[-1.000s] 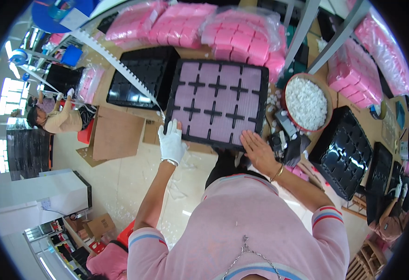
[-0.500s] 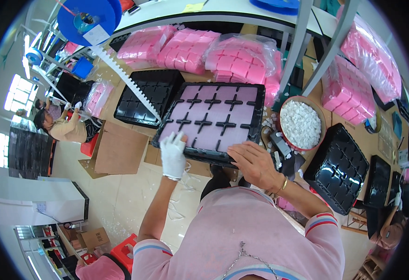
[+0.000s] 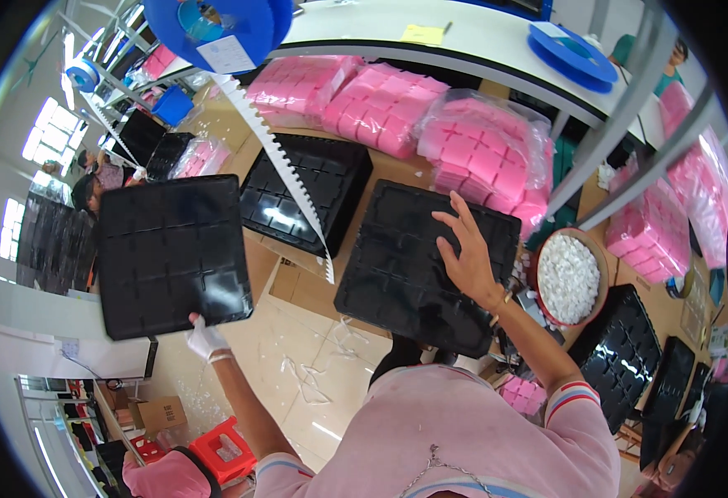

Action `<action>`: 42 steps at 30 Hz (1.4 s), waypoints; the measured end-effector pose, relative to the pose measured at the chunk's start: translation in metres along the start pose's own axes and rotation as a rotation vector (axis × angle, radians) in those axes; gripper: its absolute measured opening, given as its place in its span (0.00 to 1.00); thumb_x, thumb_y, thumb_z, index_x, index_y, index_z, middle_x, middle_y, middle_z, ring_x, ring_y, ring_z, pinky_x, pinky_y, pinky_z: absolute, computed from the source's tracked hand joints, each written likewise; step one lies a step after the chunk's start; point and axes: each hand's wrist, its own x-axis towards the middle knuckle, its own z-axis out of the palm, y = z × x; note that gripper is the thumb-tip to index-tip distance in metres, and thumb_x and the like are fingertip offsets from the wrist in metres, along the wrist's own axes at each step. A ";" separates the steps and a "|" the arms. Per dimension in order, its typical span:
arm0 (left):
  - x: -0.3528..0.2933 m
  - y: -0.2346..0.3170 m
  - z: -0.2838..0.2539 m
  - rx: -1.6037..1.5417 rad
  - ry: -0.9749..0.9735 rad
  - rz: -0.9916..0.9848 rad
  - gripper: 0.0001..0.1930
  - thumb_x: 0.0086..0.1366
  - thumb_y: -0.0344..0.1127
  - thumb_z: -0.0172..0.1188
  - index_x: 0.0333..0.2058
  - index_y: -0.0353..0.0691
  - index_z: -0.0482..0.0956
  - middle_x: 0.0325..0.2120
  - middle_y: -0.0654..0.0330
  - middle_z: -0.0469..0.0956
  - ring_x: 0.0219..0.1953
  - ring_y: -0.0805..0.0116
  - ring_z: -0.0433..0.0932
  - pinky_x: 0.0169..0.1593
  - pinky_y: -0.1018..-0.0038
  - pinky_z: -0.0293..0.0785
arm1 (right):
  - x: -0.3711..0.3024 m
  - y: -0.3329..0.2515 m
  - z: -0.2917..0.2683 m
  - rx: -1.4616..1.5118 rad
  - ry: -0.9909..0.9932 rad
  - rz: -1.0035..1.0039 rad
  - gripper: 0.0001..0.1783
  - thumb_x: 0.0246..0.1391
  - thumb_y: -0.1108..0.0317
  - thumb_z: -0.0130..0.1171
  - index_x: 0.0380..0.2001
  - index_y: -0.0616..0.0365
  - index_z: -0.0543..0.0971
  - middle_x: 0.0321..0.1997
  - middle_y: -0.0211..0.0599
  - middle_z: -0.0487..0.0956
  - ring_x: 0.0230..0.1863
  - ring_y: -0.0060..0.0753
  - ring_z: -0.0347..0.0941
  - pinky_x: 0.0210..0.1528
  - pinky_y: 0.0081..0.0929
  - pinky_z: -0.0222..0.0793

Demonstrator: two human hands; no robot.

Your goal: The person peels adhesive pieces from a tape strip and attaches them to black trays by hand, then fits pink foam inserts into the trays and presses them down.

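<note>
Out to the left, my left hand [image 3: 207, 339], in a white glove, grips the near edge of a black plastic tray [image 3: 173, 257]. That tray is up off the bench, its face marked by a grid of lines. In front of me lies another black tray [image 3: 414, 266] with raised crosses. Over its right part is my bare right hand [image 3: 469, 257], fingers spread and holding nothing; whether it touches the tray I cannot tell. A toothed white strip [image 3: 285, 170] hangs from a blue reel [image 3: 252, 25] between the two trays.
Behind the front tray is a stack of black trays [image 3: 293, 178]. Bagged pink foam blocks [image 3: 385, 108] line the back. At right stand a round tub of white pieces [image 3: 567, 278], grey metal posts [image 3: 630, 178] and more black trays [image 3: 621, 357]. A person [image 3: 86, 191] is at far left.
My left hand has left the front tray's edge and moved left with a black tray. The pink sheet on the front tray no longer shows. My right hand has risen, its fingers spreading.
</note>
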 end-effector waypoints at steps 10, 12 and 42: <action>0.036 -0.139 0.172 0.099 -0.367 -0.397 0.08 0.64 0.27 0.61 0.36 0.24 0.77 0.36 0.47 0.81 0.38 0.53 0.82 0.43 0.58 0.83 | 0.143 0.053 0.215 0.052 -0.178 -0.090 0.30 0.58 0.78 0.54 0.65 0.62 0.65 0.75 0.55 0.56 0.74 0.60 0.53 0.74 0.44 0.54; -0.007 -0.117 0.217 0.284 -0.368 -0.372 0.15 0.68 0.39 0.59 0.35 0.29 0.78 0.31 0.49 0.81 0.37 0.53 0.83 0.39 0.61 0.81 | 0.152 0.082 0.246 -0.058 -0.254 -0.105 0.34 0.63 0.68 0.56 0.70 0.59 0.59 0.77 0.54 0.52 0.76 0.59 0.49 0.75 0.44 0.51; -0.093 -0.157 0.185 0.613 -0.666 -0.518 0.38 0.75 0.65 0.37 0.26 0.34 0.80 0.15 0.56 0.75 0.10 0.67 0.71 0.16 0.71 0.66 | 0.090 0.048 0.265 0.392 -0.630 0.071 0.41 0.56 0.63 0.63 0.71 0.52 0.60 0.77 0.57 0.53 0.77 0.54 0.50 0.75 0.38 0.50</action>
